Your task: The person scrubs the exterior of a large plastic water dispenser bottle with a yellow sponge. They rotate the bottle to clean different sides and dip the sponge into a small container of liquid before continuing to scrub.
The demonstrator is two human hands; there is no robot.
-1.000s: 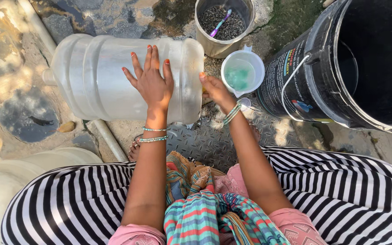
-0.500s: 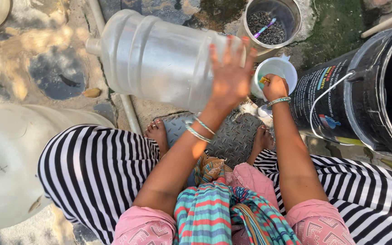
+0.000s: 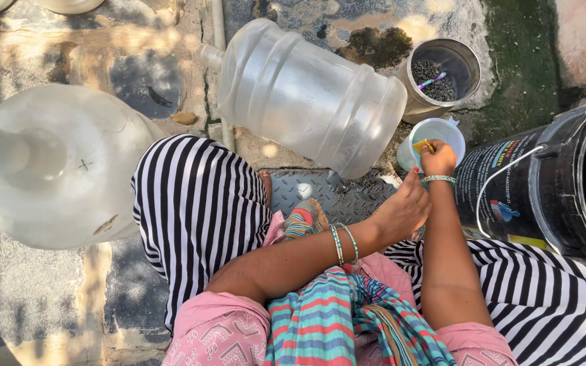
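A big clear plastic water jug [image 3: 306, 95] lies on its side on the stone ground, neck pointing left. My right hand [image 3: 437, 159] pinches a small yellow scrub pad [image 3: 420, 144] at the rim of a white mug [image 3: 445, 129] just right of the jug's base. My left hand [image 3: 401, 210] hovers below the jug's base, off the jug and beside my right wrist. Its fingers are loosely spread and nothing shows in it. Both wrists wear bangles.
A metal pot [image 3: 466, 61] of dark grit with a small brush stands behind the mug. A large black bucket [image 3: 551, 190] is at the right. A second clear jug [image 3: 55, 169] stands upright at the left. A patterned metal plate [image 3: 306, 193] lies under my feet.
My left hand has come off the jug and dropped toward my right wrist. The jug has stayed on its side, and my right hand stays at the mug. The view shifted left.
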